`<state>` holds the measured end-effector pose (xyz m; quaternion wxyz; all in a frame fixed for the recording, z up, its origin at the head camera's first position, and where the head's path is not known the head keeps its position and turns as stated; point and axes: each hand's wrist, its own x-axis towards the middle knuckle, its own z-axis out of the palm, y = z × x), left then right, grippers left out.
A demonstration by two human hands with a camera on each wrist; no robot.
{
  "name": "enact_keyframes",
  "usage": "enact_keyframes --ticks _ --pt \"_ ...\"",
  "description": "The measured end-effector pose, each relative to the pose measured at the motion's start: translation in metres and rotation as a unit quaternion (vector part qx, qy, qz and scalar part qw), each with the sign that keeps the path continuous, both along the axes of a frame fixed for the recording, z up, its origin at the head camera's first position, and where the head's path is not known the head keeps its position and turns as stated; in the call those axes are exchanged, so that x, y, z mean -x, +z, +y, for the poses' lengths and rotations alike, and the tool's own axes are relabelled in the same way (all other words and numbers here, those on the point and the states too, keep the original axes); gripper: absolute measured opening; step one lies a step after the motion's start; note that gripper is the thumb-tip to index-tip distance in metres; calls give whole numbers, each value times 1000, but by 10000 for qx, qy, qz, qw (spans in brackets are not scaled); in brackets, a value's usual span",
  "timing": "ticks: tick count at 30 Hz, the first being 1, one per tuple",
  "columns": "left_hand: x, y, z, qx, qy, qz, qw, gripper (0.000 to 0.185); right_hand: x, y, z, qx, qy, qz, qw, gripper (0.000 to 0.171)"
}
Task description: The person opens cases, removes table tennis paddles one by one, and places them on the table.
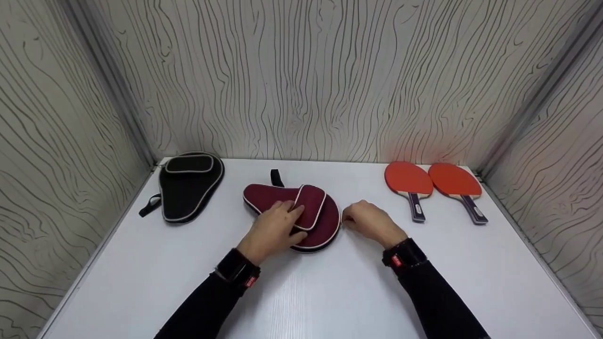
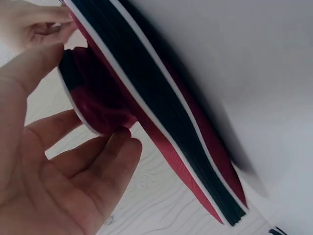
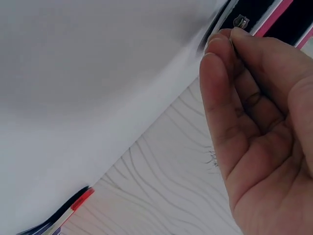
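Note:
A maroon paddle case (image 1: 322, 225) with white piping lies flat at the middle of the white table (image 1: 330, 292). My left hand (image 1: 279, 225) rests on top of it, fingers straight over the raised pocket (image 1: 312, 203); in the left wrist view the fingers (image 2: 105, 161) touch the case's (image 2: 161, 103) maroon pocket. My right hand (image 1: 368, 221) sits at the case's right edge, fingers curled. In the right wrist view the right hand's (image 3: 254, 112) thumb and forefinger pinch at the small metal zipper pull (image 3: 240, 21).
A black paddle case (image 1: 188, 186) with a strap lies at the back left. Two red paddles (image 1: 409, 181) (image 1: 454, 181) lie side by side at the back right, handles toward me. Wood-grain walls close in the table on three sides.

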<state>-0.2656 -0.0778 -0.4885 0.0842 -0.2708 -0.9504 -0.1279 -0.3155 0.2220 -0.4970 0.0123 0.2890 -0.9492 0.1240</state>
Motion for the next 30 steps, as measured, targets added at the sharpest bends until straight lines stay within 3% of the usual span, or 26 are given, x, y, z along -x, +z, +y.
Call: enact_keyframes --ticks 5,12,21,30 --pt "-5 1 7 270 -149 46 9995 63 7 0 12 26 -286 76 9996 8" --pt "-5 4 6 236 -516 48 9984 62 14 -5 22 98 -787 28 9968 6" --pt "14 8 -30 690 -540 -216 9959 81 16 -7 23 117 -756 8 9971 7" --pt "27 -3 -61 725 -500 -902 9920 96 15 -7 21 -112 -804 -201 9965 8"
